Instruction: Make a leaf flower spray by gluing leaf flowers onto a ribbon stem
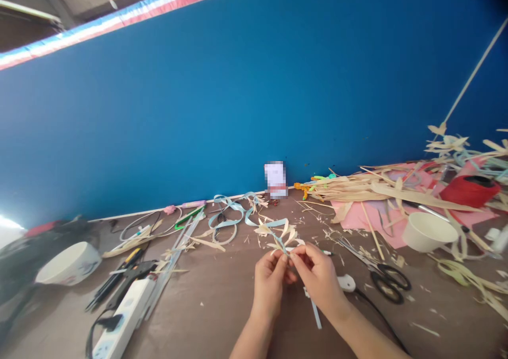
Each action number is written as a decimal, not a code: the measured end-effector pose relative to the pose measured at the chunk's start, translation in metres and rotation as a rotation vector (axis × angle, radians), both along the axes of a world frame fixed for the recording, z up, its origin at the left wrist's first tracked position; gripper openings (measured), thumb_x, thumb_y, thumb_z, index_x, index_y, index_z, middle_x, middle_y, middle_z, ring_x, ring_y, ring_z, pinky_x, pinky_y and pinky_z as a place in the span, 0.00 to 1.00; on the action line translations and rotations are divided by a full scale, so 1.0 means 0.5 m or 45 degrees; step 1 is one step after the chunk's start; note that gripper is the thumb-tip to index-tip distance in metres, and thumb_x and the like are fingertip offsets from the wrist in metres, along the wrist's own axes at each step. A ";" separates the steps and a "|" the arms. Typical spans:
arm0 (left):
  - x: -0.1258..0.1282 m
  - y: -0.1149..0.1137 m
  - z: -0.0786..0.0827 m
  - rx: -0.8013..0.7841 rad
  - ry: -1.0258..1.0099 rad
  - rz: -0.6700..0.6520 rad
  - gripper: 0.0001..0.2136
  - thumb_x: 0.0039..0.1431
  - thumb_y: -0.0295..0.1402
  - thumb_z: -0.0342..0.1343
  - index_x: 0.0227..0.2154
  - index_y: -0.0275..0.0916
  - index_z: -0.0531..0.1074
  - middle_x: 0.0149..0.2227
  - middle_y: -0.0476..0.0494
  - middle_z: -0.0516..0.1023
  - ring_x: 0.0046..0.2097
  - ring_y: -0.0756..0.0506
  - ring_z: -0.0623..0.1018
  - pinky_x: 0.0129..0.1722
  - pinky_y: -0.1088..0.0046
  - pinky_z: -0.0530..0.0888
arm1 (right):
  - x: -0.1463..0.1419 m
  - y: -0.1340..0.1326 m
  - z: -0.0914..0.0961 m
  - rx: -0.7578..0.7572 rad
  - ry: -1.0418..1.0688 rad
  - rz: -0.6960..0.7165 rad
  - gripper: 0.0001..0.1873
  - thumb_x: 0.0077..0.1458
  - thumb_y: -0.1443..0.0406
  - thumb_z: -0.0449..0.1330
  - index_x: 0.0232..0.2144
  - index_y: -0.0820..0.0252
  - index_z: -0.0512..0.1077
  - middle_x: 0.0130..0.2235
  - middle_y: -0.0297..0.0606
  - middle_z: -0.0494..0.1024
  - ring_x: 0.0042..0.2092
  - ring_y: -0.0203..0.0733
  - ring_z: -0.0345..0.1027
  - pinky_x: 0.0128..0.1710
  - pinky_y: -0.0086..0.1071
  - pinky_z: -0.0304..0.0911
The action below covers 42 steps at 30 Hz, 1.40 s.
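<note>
A small flower-like bunch of pale, husk-like petals (291, 233) is held over the table, with a light blue ribbon (226, 223) running to its stem from the loops lying behind it. My left hand (271, 279) pinches the base of this bunch, thumb and fingertips closed. Right beside it, the thumb and forefinger of my right hand (317, 278) are closed at the same spot, where the ribbon meets the petals. A pale blue strip (316, 315) shows below my right hand. The fingertips cover the exact place of the grip.
Black-handled scissors (391, 283) and a paper cup (426, 232) lie to the right, near heaped husk strips (369, 189) and pink sheets (353, 216). On the left are a power strip (125, 316), a glue gun (135, 282) and a white bowl (73, 263). A blue partition (238, 99) stands behind.
</note>
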<state>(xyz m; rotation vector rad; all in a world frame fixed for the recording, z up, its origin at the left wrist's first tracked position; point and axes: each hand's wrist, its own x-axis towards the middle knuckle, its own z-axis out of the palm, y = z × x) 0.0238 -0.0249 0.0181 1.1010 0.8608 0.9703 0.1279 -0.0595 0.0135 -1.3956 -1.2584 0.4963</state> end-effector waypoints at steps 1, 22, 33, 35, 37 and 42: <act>0.000 -0.001 0.001 0.003 0.000 -0.004 0.10 0.49 0.36 0.56 0.22 0.33 0.67 0.17 0.52 0.68 0.18 0.55 0.67 0.19 0.82 0.63 | 0.000 0.000 0.000 -0.004 0.018 0.012 0.07 0.53 0.66 0.52 0.25 0.59 0.67 0.25 0.34 0.70 0.27 0.37 0.65 0.28 0.28 0.59; -0.014 0.023 -0.017 -0.361 -0.417 0.096 0.09 0.43 0.33 0.62 0.24 0.33 0.69 0.23 0.50 0.70 0.20 0.58 0.64 0.17 0.84 0.58 | -0.017 -0.012 0.008 -0.221 -0.309 0.028 0.05 0.51 0.64 0.54 0.25 0.57 0.64 0.22 0.30 0.69 0.21 0.34 0.58 0.23 0.27 0.54; -0.009 0.011 -0.023 -0.230 -0.299 0.007 0.08 0.45 0.33 0.60 0.21 0.33 0.70 0.18 0.53 0.64 0.20 0.57 0.61 0.20 0.81 0.57 | -0.011 -0.007 0.016 -0.238 -0.035 0.079 0.08 0.51 0.65 0.52 0.22 0.59 0.66 0.21 0.30 0.69 0.23 0.34 0.61 0.24 0.26 0.55; -0.011 0.013 -0.022 -0.244 -0.288 0.002 0.09 0.44 0.33 0.61 0.20 0.33 0.70 0.18 0.53 0.64 0.20 0.57 0.61 0.19 0.81 0.57 | -0.010 -0.003 0.013 -0.266 0.134 0.130 0.08 0.50 0.65 0.52 0.20 0.59 0.64 0.19 0.29 0.67 0.22 0.33 0.60 0.23 0.26 0.54; -0.014 0.015 -0.019 -0.271 -0.283 -0.006 0.09 0.43 0.33 0.61 0.20 0.33 0.70 0.18 0.52 0.64 0.20 0.57 0.61 0.18 0.82 0.57 | -0.007 0.003 0.010 -0.315 0.328 0.200 0.08 0.48 0.64 0.53 0.19 0.60 0.64 0.18 0.28 0.65 0.21 0.32 0.57 0.20 0.25 0.52; -0.018 0.019 -0.008 -0.314 -0.312 -0.054 0.10 0.41 0.34 0.63 0.19 0.32 0.70 0.18 0.52 0.64 0.20 0.56 0.62 0.18 0.81 0.58 | 0.000 0.011 0.017 -0.475 0.844 0.416 0.11 0.45 0.61 0.56 0.19 0.61 0.62 0.16 0.25 0.62 0.15 0.24 0.44 0.14 0.23 0.37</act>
